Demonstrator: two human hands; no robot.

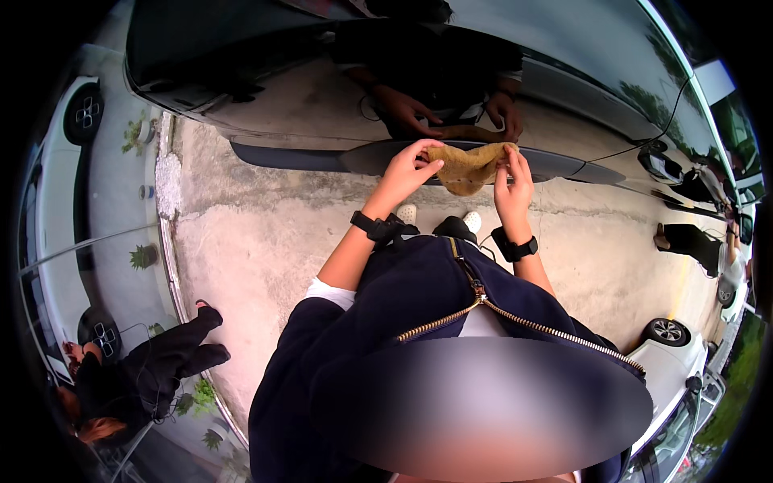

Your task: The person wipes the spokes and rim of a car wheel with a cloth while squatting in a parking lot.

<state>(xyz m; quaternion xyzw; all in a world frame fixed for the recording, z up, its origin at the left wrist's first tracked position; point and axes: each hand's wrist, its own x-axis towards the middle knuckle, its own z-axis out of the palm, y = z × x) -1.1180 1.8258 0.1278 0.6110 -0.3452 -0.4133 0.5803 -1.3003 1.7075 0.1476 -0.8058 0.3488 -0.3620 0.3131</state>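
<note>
A yellow-brown cloth (465, 170) hangs between my two hands, sagging in the middle, with a few small dark spots near its lower edge. My left hand (413, 166) pinches its left end between thumb and fingers. At the opposite end, the fingers of my right hand (513, 178) grip the upper corner. Right behind the cloth is the glossy dark side of a car (290, 96), which mirrors my arms and the cloth. A dark grey lower trim strip (290, 158) runs along the car at the cloth's height; whether the cloth touches it I cannot tell.
Concrete ground (266, 235) lies under my feet. On the left, a person in black (163, 362) stands by a glass front (115, 199) with potted plants (144, 256). Another person (694, 241) is at the far right, and a white car (670, 362) stands at the lower right.
</note>
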